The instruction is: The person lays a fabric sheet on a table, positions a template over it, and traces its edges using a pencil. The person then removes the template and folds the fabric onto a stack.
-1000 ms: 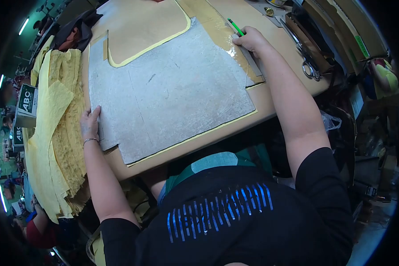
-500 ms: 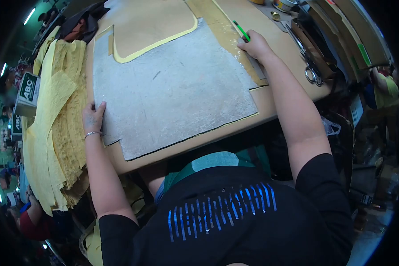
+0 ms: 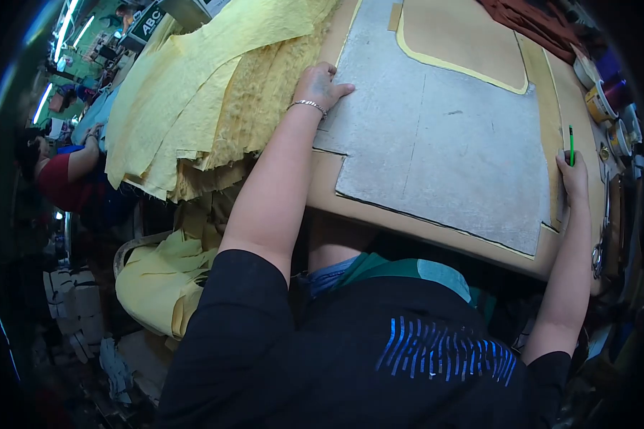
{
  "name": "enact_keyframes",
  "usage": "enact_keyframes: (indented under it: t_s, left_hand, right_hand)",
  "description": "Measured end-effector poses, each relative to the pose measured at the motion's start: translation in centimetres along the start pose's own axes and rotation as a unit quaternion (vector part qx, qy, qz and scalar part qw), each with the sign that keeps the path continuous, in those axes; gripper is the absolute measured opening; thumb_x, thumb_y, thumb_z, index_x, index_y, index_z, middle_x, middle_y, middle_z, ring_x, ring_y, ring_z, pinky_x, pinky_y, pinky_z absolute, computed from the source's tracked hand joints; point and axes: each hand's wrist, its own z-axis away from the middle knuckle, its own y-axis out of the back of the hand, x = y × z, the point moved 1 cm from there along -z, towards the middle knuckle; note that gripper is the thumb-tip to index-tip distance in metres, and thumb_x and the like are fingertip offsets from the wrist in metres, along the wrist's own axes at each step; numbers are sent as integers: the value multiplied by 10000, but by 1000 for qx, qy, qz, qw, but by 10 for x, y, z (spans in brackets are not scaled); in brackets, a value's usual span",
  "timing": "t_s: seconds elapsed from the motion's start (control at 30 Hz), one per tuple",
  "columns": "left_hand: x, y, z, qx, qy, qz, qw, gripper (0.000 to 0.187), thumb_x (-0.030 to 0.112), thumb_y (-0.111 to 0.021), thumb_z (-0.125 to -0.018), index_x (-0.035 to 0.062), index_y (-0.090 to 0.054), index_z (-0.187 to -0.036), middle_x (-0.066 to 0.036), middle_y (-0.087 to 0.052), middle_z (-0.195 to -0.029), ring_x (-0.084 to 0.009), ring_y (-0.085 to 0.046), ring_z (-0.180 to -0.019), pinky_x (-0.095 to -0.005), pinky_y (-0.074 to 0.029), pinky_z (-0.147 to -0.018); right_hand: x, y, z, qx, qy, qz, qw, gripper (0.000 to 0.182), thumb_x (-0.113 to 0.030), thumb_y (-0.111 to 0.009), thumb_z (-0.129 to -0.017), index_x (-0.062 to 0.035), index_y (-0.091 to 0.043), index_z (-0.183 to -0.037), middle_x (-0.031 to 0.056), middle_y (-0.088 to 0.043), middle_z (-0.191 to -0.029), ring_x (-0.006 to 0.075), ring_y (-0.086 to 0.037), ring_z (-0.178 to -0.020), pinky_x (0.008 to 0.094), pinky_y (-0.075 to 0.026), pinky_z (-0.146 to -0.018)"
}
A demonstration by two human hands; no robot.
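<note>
Head view, looking down past a black shirt at a workbench. Left hand (image 3: pixel 322 84) lies flat, fingers together and thumb out, pressing the left edge of a grey template sheet (image 3: pixel 444 136). A bracelet (image 3: pixel 307 105) sits on that wrist. Right hand (image 3: pixel 572 175) is closed around a green pencil (image 3: pixel 571 146), pinched between the fingers with the shaft sticking up past the knuckles; the hand rests at the grey sheet's right edge, near its lower right corner. The grey template sheet spans the space between both hands, flat on the tan tabletop (image 3: pixel 379 214), with a thin yellow fabric edge (image 3: pixel 451 66) showing along its curved top cutout, beyond the hands. Just left of the left hand, touching or nearly so, a thick stack of yellow fabric pieces (image 3: pixel 200 86) hangs over the bench edge. More yellow fabric (image 3: pixel 154 279) is bunched low, under the left elbow. Beyond the right hand, small containers (image 3: pixel 612 96) stand at the bench's far right; scissors (image 3: pixel 599 250) lie just right of the right forearm. Dark red cloth (image 3: pixel 529 18) sits at the far edge. Another person in a red top (image 3: pixel 68 179) is well left of the left hand.
</note>
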Motion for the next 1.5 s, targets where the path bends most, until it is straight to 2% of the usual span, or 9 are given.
enact_keyframes:
  t_s: [0.57, 0.87, 1.03, 1.1, 1.13, 1.2, 1.27, 1.33, 1.5]
  left_hand:
    - [3, 1, 5, 11, 28, 60, 998, 554, 265, -766, -565, -42, -557, -976, -176, -585, -923, -252, -572, -861, -304, -451, -779]
    - [3, 1, 5, 3, 55, 71, 996, 540, 250, -755, -574, -15, -553, -999, -179, -568, -962, -257, -565, -878, -311, -445, -799]
    - [-2, 1, 2, -36, 76, 61, 995, 569, 275, -740, -605, -9, -520, -1046, -155, -547, -1022, -231, -538, -926, -309, -430, -811]
    - [-9, -4, -4, -71, 73, 93, 990, 615, 270, -727, -630, -14, -472, -1112, -152, -522, -1077, -223, -513, -973, -316, -413, -837]
    - [-7, -5, 0, -45, 74, 147, 985, 537, 205, -725, -627, -31, -494, -1050, -160, -560, -985, -223, -553, -877, -318, -444, -775]
    - [-21, -15, -9, -38, 51, 139, 988, 514, 177, -713, -637, -37, -489, -1047, -146, -563, -981, -214, -551, -874, -313, -445, -766]
    - [-36, -21, -20, -75, 43, 173, 981, 499, 188, -713, -638, -34, -500, -1032, -127, -567, -955, -186, -549, -835, -294, -448, -732]
    - [-41, -21, -22, -56, 8, 135, 989, 494, 192, -709, -645, -37, -503, -1031, -112, -568, -925, -178, -543, -793, -289, -446, -712]
    - [-39, -21, -23, -38, 5, 109, 993, 497, 194, -702, -651, -43, -501, -1040, -110, -571, -887, -177, -538, -763, -283, -443, -703]
  right_hand:
    - [8, 2, -6, -21, -39, -57, 997, 252, -152, -620, -752, -18, -513, -937, 47, -544, -808, 122, -502, -744, 248, -402, -703]
    - [8, 3, -4, -22, -52, -86, 995, 285, -177, -639, -742, -32, -527, -961, 56, -559, -836, 130, -515, -765, 255, -409, -707]
    - [6, 1, -3, -6, -62, -76, 995, 296, -168, -649, -722, -28, -546, -961, 70, -572, -854, 143, -530, -791, 268, -419, -713]
    - [24, -5, -10, 21, -16, -77, 997, 356, -192, -676, -675, -35, -555, -971, 80, -579, -862, 161, -538, -789, 287, -429, -708]
    - [16, -5, -7, 26, -31, -28, 999, 362, -206, -679, -665, -40, -563, -965, 81, -590, -856, 164, -550, -778, 290, -434, -704]
    - [-18, 2, 11, 30, -39, 42, 998, 353, -241, -685, -650, -52, -580, -930, 90, -603, -807, 189, -568, -761, 317, -438, -698]
    - [-27, 5, 18, 44, -19, 49, 998, 354, -251, -697, -634, -42, -576, -893, 119, -604, -809, 224, -577, -753, 330, -441, -694]
    - [-28, 5, 20, 43, -18, 19, 999, 356, -247, -701, -632, -36, -572, -889, 122, -603, -806, 232, -578, -743, 328, -441, -692]
    - [-29, 5, 20, 35, -30, 28, 999, 373, -249, -693, -651, -27, -561, -921, 110, -603, -828, 227, -579, -762, 316, -443, -703]
